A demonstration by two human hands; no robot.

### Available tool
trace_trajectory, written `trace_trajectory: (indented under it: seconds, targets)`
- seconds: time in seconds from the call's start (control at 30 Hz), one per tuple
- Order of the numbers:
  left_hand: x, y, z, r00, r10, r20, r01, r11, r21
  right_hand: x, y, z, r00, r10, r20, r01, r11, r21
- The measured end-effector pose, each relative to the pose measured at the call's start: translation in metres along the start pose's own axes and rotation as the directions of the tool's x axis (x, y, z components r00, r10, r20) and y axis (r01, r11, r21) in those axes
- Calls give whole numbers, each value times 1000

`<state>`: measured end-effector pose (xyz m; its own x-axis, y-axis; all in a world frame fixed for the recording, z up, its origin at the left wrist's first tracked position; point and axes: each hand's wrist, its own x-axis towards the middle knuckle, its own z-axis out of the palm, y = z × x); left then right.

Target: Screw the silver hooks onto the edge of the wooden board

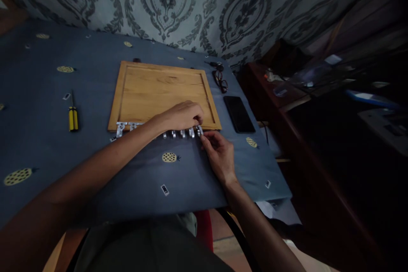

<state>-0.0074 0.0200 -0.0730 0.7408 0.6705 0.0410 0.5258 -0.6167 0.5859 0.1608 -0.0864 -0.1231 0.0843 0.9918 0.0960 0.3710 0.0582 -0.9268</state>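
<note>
A metal hook rail point(129, 123) with several silvery hooks runs along the near edge of a framed wooden board point(159, 89) lying flat on the table. My left hand point(183, 114) reaches across the board, its forearm covering the middle of the rail. Its fingers are curled down at the rail's right end, and the fingertips are hidden. From the near side, my right hand point(219, 153) pinches the rightmost hook point(199, 130) between thumb and forefinger. The hooks stick out past the board's edge towards me.
Left of the board lie yellow-handled screwdrivers point(73, 118). A black phone point(239, 114), dark-framed glasses point(220, 81) and a small dark object with a thin tip point(216, 66) lie to the right. A patterned curtain point(168, 4) hangs behind the table; dark wooden furniture point(264, 89) stands at the right.
</note>
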Motion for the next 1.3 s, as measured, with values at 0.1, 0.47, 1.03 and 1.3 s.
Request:
trace_trajectory:
  seconds: [0.1,0.47,1.03,1.3]
  targets:
    - [-2,1,-3,1000,-17,-1,17,1000,7,0,-1,0,1000,-17,0,17,1000,-10]
    - [-6,5,-7,996,-91,-23,91,996,10,4,1,-11,1000,15,-1,-15,999,-36]
    - [-6,3,2,997,-75,0,75,997,-18,34,5,-20,987,-118,112,134,980,-148]
    - [-5,4,2,996,-90,2,90,996,-24,35,4,-17,982,-157,105,172,973,-151]
